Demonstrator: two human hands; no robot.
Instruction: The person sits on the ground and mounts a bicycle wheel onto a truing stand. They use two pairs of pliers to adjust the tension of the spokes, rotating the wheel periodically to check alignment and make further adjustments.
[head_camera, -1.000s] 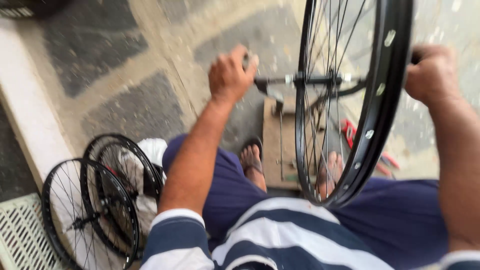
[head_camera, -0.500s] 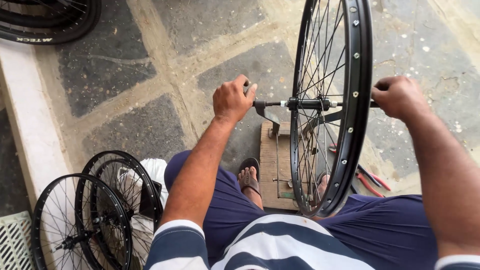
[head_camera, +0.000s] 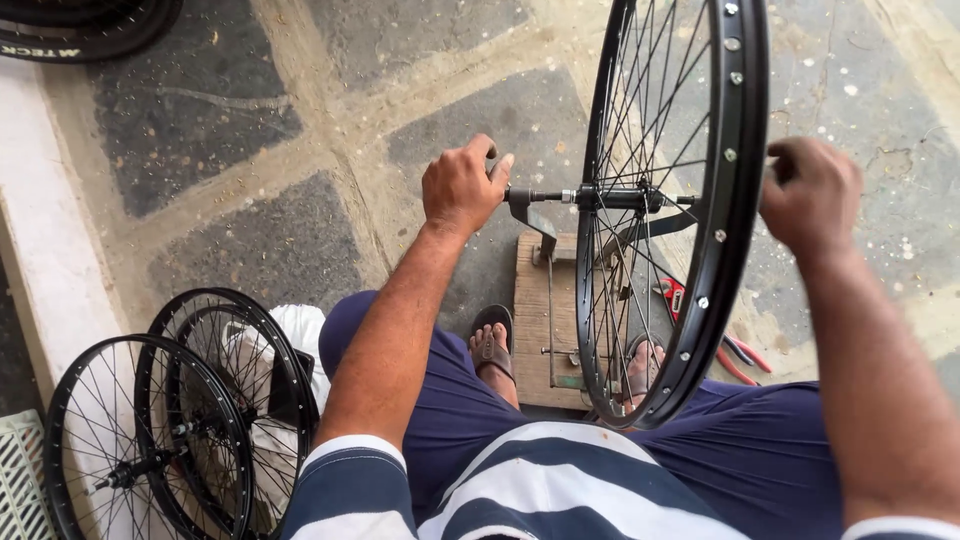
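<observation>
- At the upper right of the frame we see a large black spoked bicycle wheel rim (head_camera: 735, 215) standing upright, edge-on to us, on its metal axle (head_camera: 600, 198).
- At the lower left, two smaller black spoked wheels (head_camera: 180, 420) lean together beside a white cloth bundle (head_camera: 300, 340).
- Below the big wheel lies a worn wooden board (head_camera: 532, 320) with a sandalled foot on either side.
- Our left hand (head_camera: 462, 187), centre top, is closed in a fist round the axle's left end.
- Our right hand (head_camera: 812, 192) is curled at the axle's right end; what it grips is hidden.
- Red-handled pliers (head_camera: 700, 325) lie on the stone floor right of the board.
</observation>
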